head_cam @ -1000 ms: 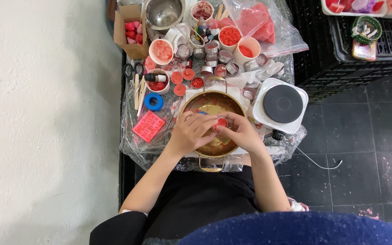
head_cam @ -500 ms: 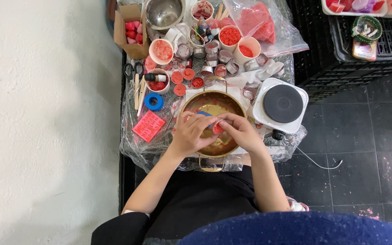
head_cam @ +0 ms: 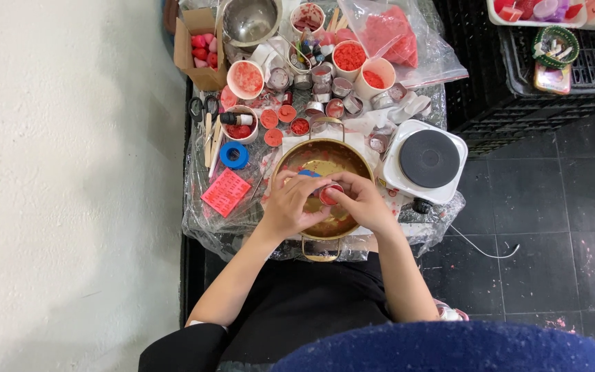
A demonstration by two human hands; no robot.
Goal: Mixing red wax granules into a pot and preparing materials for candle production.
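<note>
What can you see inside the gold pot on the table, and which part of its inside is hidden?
Inside the gold pot, yellowish contents with red flecks show near the far rim. The left hand and right hand, holding a small red-filled cup over it, cover the middle and near side.

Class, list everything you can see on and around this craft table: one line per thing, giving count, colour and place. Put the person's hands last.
Round metal pot: one, gold, table centre, under both hands.
Small round red-filled tin: one, held over the pot.
Electric hotplate: one, white with black disc, right of the pot.
Pink square mould: one, left of the pot.
Blue tape roll: one, above the mould.
Steel bowl: one, silver, far edge.
Paper cups of red bits: several, white, behind the pot.
Small empty tins: many, silver, among the cups.
Plastic bag of red pieces: one, clear, far right corner.
Cardboard box: one, brown, far left corner.
Left hand: over the pot, at the tin.
Right hand: over the pot, at the tin.
</note>
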